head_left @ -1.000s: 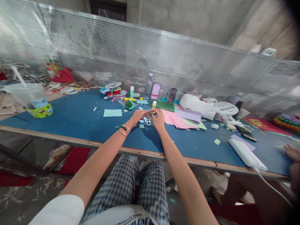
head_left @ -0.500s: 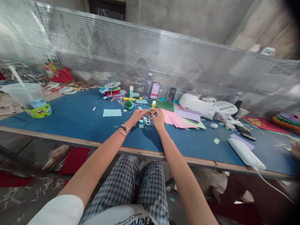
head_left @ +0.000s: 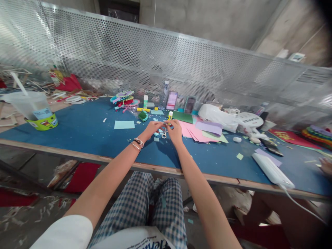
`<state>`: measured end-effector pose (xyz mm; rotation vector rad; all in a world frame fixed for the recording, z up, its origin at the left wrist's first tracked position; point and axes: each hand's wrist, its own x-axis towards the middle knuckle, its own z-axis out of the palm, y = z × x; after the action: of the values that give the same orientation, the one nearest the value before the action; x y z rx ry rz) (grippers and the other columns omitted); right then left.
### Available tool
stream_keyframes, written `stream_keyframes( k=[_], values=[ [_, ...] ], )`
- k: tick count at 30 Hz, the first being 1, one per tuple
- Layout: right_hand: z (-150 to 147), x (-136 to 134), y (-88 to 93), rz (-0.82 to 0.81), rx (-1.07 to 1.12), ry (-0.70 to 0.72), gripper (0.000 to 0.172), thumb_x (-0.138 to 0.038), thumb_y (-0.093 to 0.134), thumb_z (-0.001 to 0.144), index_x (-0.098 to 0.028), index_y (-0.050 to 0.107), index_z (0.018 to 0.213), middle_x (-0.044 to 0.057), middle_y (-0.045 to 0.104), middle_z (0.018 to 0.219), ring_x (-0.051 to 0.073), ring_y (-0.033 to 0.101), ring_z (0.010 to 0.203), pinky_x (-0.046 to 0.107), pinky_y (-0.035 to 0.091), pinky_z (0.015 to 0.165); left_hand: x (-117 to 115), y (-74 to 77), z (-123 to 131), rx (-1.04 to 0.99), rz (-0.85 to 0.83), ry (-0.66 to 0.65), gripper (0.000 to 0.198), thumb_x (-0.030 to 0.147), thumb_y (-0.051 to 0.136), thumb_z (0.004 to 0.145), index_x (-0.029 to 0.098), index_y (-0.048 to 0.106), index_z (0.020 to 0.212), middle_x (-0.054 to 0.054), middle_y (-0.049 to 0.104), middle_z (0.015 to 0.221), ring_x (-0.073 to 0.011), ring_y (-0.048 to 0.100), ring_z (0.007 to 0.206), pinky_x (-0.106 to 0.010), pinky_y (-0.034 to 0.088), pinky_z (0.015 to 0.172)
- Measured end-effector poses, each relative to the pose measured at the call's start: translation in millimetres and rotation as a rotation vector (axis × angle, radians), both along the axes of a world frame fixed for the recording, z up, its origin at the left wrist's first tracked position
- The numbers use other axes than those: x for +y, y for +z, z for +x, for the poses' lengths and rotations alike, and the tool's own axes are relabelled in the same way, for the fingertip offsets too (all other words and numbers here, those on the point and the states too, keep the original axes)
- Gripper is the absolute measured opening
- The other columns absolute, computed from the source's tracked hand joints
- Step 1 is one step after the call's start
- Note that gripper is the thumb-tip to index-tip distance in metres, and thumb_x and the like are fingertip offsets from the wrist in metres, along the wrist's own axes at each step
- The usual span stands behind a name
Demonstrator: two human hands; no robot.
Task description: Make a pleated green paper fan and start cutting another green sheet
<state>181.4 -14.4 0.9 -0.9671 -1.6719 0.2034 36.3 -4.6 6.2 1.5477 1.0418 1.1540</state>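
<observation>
My left hand and my right hand meet fingertip to fingertip above the table. Both are closed in a pinch on a small blue paper piece, mostly covered by the fingers. Under them lie a pair of scissors, its pale handle loop showing, and light-blue paper scraps. Just behind my right hand stands a yellow glue stick. A folded green paper piece and a light-blue paper rectangle rest left of my hands.
Pink paper sheets, a purple sheet and a white plastic bag lie to the right. A white power strip sits near the front edge. At left stands a plastic cup. Another person's hand shows at far right.
My fingertips have shifted slightly around the small blue paper piece. The other person's hand at far right has moved a little left. The rest looks the same.
</observation>
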Motion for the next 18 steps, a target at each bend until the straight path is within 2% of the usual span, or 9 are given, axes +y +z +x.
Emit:
stream_keyframes(
  k=[6,10,14,18],
  values=[
    [-0.4,0.4,-1.2,0.043,-0.069,-0.021,0.035,-0.014,0.048,0.077,-0.026,0.070,0.101,0.007,0.057,0.101,0.020,0.052,0.097,0.038,0.047,0.084,-5.5,5.9,-1.3,-0.099,-0.023,0.012,0.031,0.035,0.051,0.081,0.014,0.069,0.095,-0.010,0.069,0.103,-0.0167,0.064,0.082,-0.020,0.043,0.055],
    [-0.2,1.1,-1.8,0.041,-0.073,0.025,0.038,-0.013,0.047,0.077,-0.027,0.069,0.105,0.006,0.058,0.109,0.022,0.050,0.104,0.040,0.045,0.087,-4.6,6.3,-1.8,-0.095,0.012,0.038,0.030,0.035,0.050,0.082,0.015,0.068,0.095,-0.010,0.070,0.102,-0.0164,0.064,0.080,-0.021,0.044,0.054],
    [0.5,4.8,-1.0,-0.063,0.039,0.093,0.028,-0.026,0.052,0.079,-0.026,0.071,0.099,0.007,0.058,0.108,0.022,0.051,0.105,0.037,0.048,0.080,-0.5,3.5,-1.3,-0.049,0.063,0.067,0.029,0.034,0.050,0.081,0.014,0.068,0.091,-0.009,0.070,0.096,-0.0151,0.062,0.074,-0.020,0.043,0.051],
    [0.8,8.4,0.1,-0.159,0.190,0.135,0.024,-0.037,0.055,0.079,-0.023,0.071,0.089,0.006,0.062,0.098,0.019,0.056,0.098,0.035,0.046,0.086,3.4,-0.1,-0.4,-0.013,0.102,0.047,0.030,0.034,0.051,0.081,0.013,0.069,0.092,-0.007,0.071,0.087,-0.0142,0.062,0.069,-0.020,0.043,0.050]
  ],
)
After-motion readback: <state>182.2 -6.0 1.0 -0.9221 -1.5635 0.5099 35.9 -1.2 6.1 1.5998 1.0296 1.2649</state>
